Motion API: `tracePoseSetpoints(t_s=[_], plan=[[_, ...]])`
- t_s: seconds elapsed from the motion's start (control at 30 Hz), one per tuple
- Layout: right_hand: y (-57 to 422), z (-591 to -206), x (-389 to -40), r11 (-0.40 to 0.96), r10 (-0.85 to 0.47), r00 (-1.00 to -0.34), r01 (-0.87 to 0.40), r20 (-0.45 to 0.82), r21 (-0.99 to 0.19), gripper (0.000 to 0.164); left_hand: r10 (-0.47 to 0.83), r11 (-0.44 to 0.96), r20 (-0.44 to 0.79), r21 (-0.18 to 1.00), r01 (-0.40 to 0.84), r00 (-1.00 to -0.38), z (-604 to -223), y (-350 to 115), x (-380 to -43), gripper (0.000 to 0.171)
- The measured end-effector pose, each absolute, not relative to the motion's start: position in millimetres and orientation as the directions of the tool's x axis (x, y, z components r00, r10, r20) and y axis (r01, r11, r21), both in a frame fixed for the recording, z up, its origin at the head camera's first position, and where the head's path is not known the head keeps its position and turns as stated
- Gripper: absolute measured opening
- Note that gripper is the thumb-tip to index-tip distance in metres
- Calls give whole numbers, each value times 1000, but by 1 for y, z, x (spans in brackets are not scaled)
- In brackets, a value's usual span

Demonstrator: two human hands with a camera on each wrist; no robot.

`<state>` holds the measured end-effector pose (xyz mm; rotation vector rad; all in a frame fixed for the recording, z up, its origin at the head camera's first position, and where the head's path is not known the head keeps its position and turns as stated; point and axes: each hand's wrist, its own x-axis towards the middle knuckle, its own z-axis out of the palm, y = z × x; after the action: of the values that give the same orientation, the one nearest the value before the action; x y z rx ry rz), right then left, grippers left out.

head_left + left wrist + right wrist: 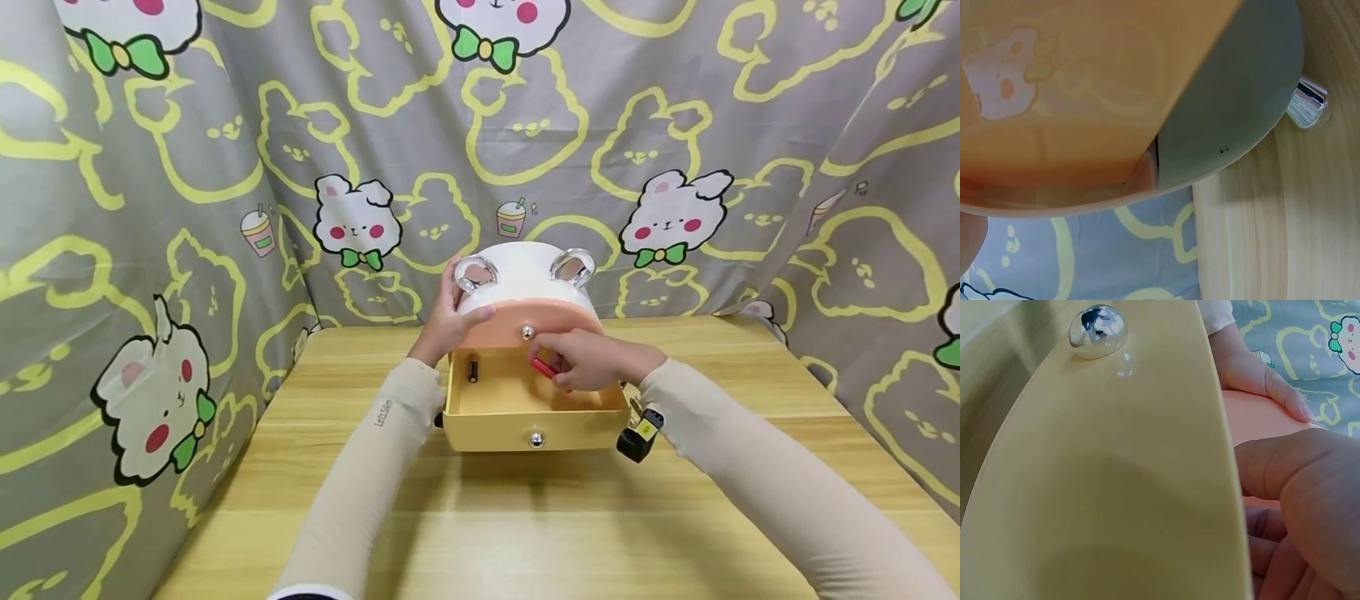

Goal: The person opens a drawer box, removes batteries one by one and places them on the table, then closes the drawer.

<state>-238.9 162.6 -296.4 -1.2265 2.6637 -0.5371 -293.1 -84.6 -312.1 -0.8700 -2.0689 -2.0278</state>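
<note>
A small white drawer box (pixel 525 275) with clear ear-shaped loops stands on the table. Its yellow lower drawer (pixel 487 429) is pulled out; the pink upper drawer front (pixel 487 327) is closed. My left hand (pixel 447 321) rests against the box's upper left side, fingers extended along it and thumb on the pink front. Over the yellow drawer, my right hand (pixel 581 358) pinches a red battery (pixel 543 367) between thumb and fingers. A dark battery (pixel 472 369) lies inside at the left. In the right wrist view, the drawer front (pixel 1147 462) hides the right fingertips.
The wooden table (pixel 360 500) extends around the box. Behind and at both sides hangs a grey curtain (pixel 420 125) with rabbit prints. A silver knob (pixel 536 439) sticks out from the yellow drawer, another knob (pixel 527 332) from the pink one.
</note>
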Motion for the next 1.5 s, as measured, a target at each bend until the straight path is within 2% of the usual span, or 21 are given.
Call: tracePoseSetpoints(t_s=[0.4,0.67,0.9,1.17,1.5], plan=[[175,-290,-236,594,-732,-682,-645,11,-480,43,318,-94,471,879,467,-823,-311,-83,-293,96],[185,-283,-231,632,-688,-726,-606,9,-482,36,314,-52,465,879,474,-828,-310,-87,-293,96],[192,-281,-229,634,-673,-739,-604,41,-482,35,318,-55,464,880,472,-827,-310,-87,-293,97],[200,-283,-231,594,-671,-742,-550,16,-587,25,324,-75,474,876,477,-819,-311,-87,-293,97],[212,-284,-229,591,-640,-766,-537,54,-602,24,321,-67,470,877,475,-822,-313,-87,-295,97]])
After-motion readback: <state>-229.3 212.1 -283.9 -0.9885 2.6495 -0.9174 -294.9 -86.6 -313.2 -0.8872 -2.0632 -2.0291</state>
